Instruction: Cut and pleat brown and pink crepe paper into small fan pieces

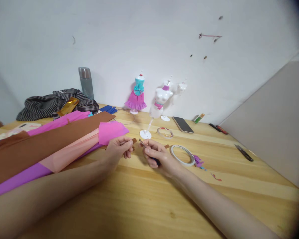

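Note:
My left hand [120, 146] is closed, pinching a small brown paper piece [134, 141] between thumb and fingers. Just to its right, my right hand [155, 153] grips a pair of small scissors [141, 142]; the thin metal tips point at the brown piece, and part of the dark handle shows below the fingers. A narrow gap lies between the tips and the piece. Directly behind the hands stands a white mini dress form [161, 96] with pink bands at neck and waist. A second form wears a turquoise and pink paper dress [137, 94].
Brown crepe paper [52, 142] and pink and purple sheets lie at left. Behind them are striped cloth [45, 103] and a flask [86, 83]. To the right are a tape roll [173, 154], paper scraps [198, 161], a phone [182, 124] and a cutter knife [244, 153].

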`<state>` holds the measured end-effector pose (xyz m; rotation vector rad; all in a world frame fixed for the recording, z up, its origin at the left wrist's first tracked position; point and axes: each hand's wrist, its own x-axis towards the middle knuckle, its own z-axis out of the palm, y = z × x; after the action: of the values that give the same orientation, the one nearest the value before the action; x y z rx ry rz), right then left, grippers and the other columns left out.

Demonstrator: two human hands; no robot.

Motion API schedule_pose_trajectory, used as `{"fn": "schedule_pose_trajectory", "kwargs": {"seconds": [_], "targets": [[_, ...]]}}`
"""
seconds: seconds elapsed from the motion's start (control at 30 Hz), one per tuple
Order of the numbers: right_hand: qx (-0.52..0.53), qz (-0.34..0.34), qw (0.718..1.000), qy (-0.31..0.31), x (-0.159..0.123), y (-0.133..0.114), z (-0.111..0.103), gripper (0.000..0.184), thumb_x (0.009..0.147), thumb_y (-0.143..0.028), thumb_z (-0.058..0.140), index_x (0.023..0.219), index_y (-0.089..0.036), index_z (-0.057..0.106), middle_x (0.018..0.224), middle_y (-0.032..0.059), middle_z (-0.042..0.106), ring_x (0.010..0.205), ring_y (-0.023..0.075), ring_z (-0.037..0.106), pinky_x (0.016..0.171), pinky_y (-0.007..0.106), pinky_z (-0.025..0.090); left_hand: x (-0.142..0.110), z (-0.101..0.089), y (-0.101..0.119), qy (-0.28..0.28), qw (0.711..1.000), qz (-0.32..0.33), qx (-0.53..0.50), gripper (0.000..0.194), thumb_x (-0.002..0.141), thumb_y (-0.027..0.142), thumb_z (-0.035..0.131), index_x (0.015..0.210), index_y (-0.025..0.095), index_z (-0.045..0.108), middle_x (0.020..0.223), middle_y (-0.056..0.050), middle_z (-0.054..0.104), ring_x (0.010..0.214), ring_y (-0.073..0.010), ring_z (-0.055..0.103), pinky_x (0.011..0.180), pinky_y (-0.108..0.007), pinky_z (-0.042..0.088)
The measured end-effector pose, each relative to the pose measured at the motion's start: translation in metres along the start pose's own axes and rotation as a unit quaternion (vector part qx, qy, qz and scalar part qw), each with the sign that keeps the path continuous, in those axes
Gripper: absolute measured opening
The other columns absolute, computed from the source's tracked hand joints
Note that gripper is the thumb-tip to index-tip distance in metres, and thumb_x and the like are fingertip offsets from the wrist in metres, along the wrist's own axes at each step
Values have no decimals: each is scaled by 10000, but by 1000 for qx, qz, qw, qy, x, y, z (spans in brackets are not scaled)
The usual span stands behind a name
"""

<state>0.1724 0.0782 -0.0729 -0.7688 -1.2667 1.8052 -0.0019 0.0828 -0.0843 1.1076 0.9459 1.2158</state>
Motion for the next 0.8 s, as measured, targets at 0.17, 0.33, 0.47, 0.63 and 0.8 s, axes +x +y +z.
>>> {"fn": "schedule_pose_trajectory", "kwargs": {"seconds": [0.17,0.33,0.47,0.63,0.8], "targets": [[1,0,1000,-10,0,5,4,270,713,-331,716,862,-157,572,532,-93,380,358,8,235,345,170,116,-1,1,2,-10,1000,5,4,297,665,407,696,698,134,584,533,38,573,393,-49,478,408,-177,306],[-8,-16,1000,-7,-1,9,6,262,724,-339,708,856,-158,572,513,-96,390,348,13,257,341,173,138,-2,2,2,-26,1000,7,5,298,674,409,694,715,133,589,540,37,574,404,-51,483,412,-178,314],[-17,-25,999,-13,-1,10,6,261,736,-350,697,854,-156,569,512,-94,409,341,16,278,342,180,152,-2,1,1,-32,999,-2,3,317,662,417,707,770,134,613,541,40,574,400,-54,483,413,-184,323],[-24,-42,999,-25,0,12,6,254,745,-352,688,864,-158,575,566,-76,475,341,14,294,350,195,155,-1,0,-2,-38,999,-12,7,324,654,433,713,761,137,633,516,43,559,382,-56,472,402,-189,319],[-41,-38,998,-15,0,15,4,253,743,-351,689,872,-161,582,555,-79,454,350,20,305,363,202,146,-3,0,-2,-33,999,-19,9,308,662,426,705,737,137,627,518,41,557,388,-50,468,405,-181,319]]}}
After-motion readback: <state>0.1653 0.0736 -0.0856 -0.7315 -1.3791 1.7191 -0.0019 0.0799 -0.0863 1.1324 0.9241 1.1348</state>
